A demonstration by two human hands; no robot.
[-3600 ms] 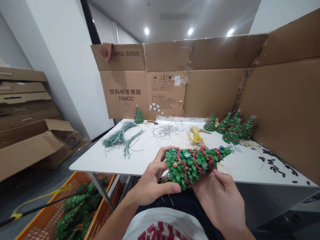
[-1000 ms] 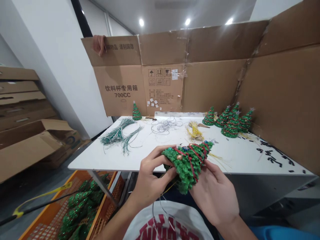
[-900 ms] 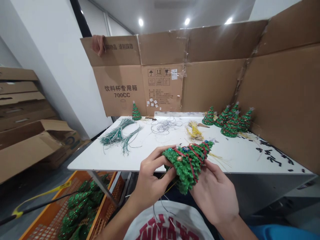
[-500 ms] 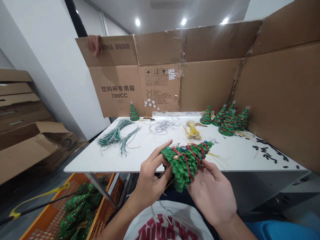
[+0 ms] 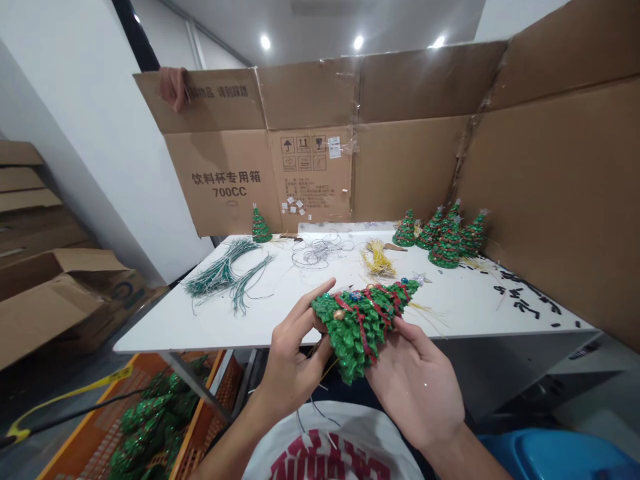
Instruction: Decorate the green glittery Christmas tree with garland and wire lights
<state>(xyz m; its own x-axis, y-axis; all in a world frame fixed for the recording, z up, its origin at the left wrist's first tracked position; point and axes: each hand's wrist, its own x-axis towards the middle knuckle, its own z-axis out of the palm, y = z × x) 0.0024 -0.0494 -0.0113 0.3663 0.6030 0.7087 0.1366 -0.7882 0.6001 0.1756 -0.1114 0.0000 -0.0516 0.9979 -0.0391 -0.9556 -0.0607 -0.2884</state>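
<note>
Green glittery tree [image 5: 350, 330] is in your hands at the near edge of the white tabletop [image 5: 165, 327], tipped over, star end to the right. Your left hand [image 5: 293, 350] has fingers clamped on the base end, index finger raised. Your right hand [image 5: 417, 373] supports the underside; its fingers are hidden, can't tell if closed. Yellow strands [image 5: 379, 260] lie just beyond; green ties [image 5: 213, 275] left; small trees [image 5: 445, 250] far right. Orange crate [image 5: 83, 433] sits near left.
</note>
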